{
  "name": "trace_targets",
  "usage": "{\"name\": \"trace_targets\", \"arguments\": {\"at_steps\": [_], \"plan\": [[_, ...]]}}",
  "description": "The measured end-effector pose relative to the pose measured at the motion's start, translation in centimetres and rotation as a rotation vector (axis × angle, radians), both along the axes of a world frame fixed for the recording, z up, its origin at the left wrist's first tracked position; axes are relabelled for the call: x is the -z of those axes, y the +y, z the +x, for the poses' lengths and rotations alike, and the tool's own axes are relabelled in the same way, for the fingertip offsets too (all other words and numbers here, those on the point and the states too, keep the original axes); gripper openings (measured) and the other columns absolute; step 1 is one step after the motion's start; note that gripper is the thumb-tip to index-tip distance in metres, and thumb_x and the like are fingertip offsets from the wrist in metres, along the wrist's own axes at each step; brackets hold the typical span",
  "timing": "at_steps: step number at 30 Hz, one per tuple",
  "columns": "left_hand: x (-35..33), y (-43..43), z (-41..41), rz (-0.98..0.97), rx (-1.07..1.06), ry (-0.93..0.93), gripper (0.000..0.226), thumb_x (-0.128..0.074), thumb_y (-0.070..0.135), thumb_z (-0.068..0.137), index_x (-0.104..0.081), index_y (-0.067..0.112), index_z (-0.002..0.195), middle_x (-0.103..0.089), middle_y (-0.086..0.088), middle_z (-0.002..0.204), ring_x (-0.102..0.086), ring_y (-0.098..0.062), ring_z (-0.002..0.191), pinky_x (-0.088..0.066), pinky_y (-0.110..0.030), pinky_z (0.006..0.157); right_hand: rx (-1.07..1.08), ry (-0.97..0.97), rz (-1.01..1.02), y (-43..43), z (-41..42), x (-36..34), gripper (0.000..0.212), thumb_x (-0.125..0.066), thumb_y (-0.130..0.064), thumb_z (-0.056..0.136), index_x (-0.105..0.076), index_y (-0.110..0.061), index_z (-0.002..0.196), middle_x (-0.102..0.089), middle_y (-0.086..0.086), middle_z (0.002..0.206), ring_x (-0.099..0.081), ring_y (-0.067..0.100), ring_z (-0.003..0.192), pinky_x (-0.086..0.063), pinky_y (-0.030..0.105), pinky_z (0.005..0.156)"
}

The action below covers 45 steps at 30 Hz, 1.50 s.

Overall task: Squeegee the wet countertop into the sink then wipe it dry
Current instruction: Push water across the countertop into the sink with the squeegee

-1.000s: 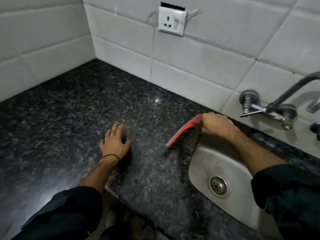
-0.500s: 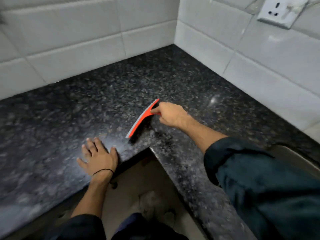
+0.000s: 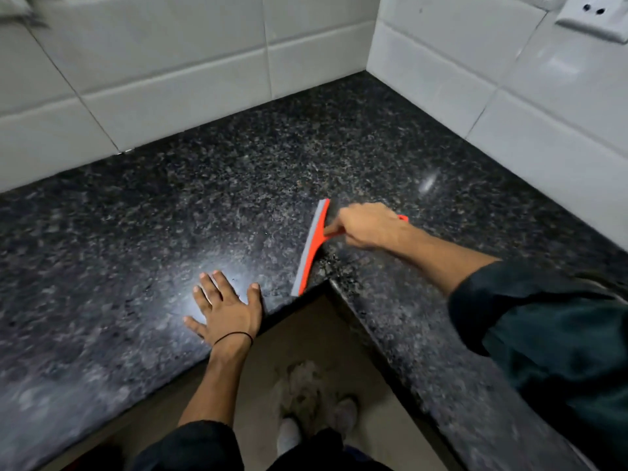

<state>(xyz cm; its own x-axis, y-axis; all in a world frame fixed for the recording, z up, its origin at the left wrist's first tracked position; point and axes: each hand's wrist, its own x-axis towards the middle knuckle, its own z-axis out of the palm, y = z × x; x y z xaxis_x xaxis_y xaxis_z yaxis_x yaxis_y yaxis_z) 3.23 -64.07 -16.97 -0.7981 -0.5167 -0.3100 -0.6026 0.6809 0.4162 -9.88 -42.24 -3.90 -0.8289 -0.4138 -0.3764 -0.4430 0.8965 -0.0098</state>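
Observation:
A dark speckled granite countertop (image 3: 238, 185) runs in an L around an inner corner. My right hand (image 3: 365, 226) grips the handle of an orange squeegee (image 3: 311, 246) with a grey rubber blade. The blade rests on the counter, its near end at the inner corner edge. My left hand (image 3: 226, 309) lies flat on the counter, fingers spread, just left of the blade. The sink is out of view.
White tiled walls (image 3: 170, 79) meet behind the counter. A white power socket (image 3: 591, 15) sits on the right wall at the top. Below the counter's inner corner are the floor (image 3: 306, 341) and my feet (image 3: 289, 436).
The view has swung left from the sink to the counter corner. My right hand carried the squeegee left from the sink's rim to the inner corner. My left hand stays flat on the counter.

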Motion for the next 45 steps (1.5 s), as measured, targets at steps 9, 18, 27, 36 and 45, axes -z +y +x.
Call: {"name": "trace_targets", "arguments": {"at_steps": [9,18,27,36,45], "plan": [[-1.0,8.1,-0.7,-0.018,0.525,0.183,0.062,-0.039,0.046,0.099,-0.021,0.025,0.155,-0.006,0.000,0.166,-0.001,-0.024,0.152,-0.004,-0.062,0.116,0.222,-0.118,0.210,19.0,11.6,-0.3,0.069,-0.048,-0.015,0.085,-0.040,-0.062,0.137,-0.056,-0.008,0.130,-0.055,0.019,0.117,-0.043,0.031,0.084],[-0.6,19.4,1.5,-0.011,1.120,-0.089,0.070,-0.027,0.062,0.097,0.000,0.035,0.156,0.015,0.003,0.164,0.014,-0.026,0.151,0.005,-0.056,0.118,0.429,-0.148,0.525,30.0,22.3,-4.1,0.039,-0.050,-0.028,0.094,-0.055,-0.036,0.132,-0.059,-0.003,0.133,-0.057,0.019,0.122,-0.047,0.033,0.095],[-1.7,20.1,-0.1,-0.021,1.115,-0.109,0.063,-0.044,0.047,0.098,-0.021,0.032,0.154,-0.006,-0.002,0.165,-0.007,-0.034,0.150,-0.021,-0.061,0.115,0.642,0.037,0.157,29.9,20.0,-3.3,0.068,-0.052,-0.014,0.082,-0.048,-0.059,0.133,-0.056,-0.007,0.137,-0.055,0.025,0.123,-0.045,0.036,0.093],[-3.5,23.9,-3.2,-0.078,1.043,0.096,0.044,-0.045,0.046,0.095,-0.053,0.019,0.128,-0.049,-0.010,0.140,-0.045,-0.036,0.129,-0.039,-0.051,0.104,0.920,0.170,-0.111,32.6,12.6,0.9,0.055,-0.053,-0.014,0.083,-0.057,-0.032,0.134,-0.056,0.016,0.121,-0.057,0.038,0.115,-0.047,0.039,0.093],[-3.5,36.0,-8.3,-0.048,1.235,-0.045,0.087,-0.051,0.067,0.087,-0.009,0.034,0.156,0.011,0.005,0.165,0.009,-0.026,0.151,-0.010,-0.057,0.118,1.350,0.294,-0.267,38.3,4.3,3.7,0.042,-0.053,-0.022,0.090,-0.060,0.004,0.123,-0.059,0.030,0.127,-0.060,0.039,0.117,-0.050,0.038,0.095]]}}
